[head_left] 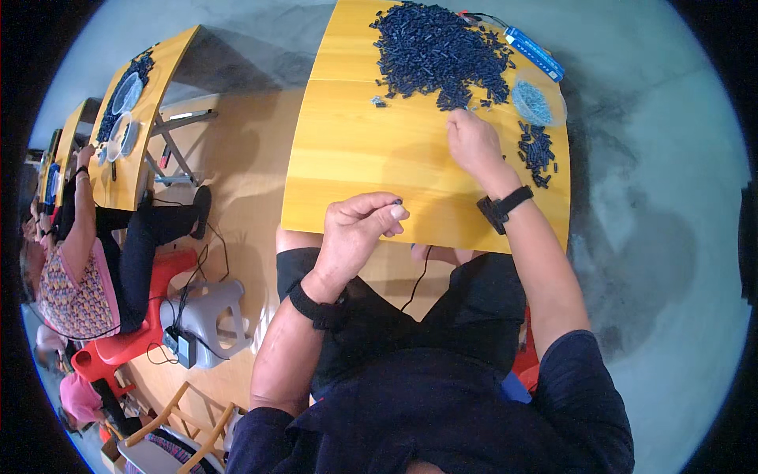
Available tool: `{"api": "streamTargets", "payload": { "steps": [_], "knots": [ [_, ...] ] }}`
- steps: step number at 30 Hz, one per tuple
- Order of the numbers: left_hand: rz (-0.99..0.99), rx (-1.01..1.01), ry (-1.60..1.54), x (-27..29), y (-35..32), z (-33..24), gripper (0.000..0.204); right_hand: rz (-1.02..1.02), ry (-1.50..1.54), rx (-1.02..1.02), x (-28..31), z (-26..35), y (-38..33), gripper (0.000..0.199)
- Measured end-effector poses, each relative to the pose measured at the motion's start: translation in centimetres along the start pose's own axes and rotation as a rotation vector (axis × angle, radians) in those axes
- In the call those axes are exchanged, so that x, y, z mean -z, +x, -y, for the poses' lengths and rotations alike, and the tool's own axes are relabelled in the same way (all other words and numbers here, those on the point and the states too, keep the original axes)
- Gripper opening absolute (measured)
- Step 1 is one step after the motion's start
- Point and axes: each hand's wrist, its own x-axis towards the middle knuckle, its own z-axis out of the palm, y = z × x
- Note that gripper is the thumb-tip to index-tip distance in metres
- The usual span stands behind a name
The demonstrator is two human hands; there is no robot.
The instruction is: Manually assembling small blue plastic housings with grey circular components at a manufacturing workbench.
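Observation:
My left hand [357, 235] hovers over the near edge of the yellow table [355, 150]. Its thumb and forefinger pinch a small dark piece [397, 202], only the end of which shows. Farther off, my right hand [478, 148] reaches to the near edge of a big pile of short dark cylindrical pieces [434, 55]. The fingers of that hand are drawn together, and anything they hold is hidden. A clear round tub [562, 107] of small light-blue pieces [534, 103] stands right of it. Nearer me lies a smaller group of dark cylinders [537, 150].
A blue-and-white box [534, 54] lies at the table's far right edge, with a cable behind it. A few tiny pale bits [378, 102] sit left of the pile. At left, another person [79, 268] works at a similar table [150, 103], near a grey stool [209, 316].

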Motion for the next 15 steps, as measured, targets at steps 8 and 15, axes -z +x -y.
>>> {"api": "streamTargets", "payload": {
  "steps": [8,15],
  "knots": [
    [-0.102,-0.001,-0.03,-1.0,0.2,-0.4,0.012,0.205,1.488,-0.578,5.1,6.0,-2.8,0.007],
    [-0.106,0.007,-0.064,-1.7,-0.9,-0.5,0.013,0.243,1.83,-0.585,6.1,7.1,-4.2,0.012]
  ]
}}
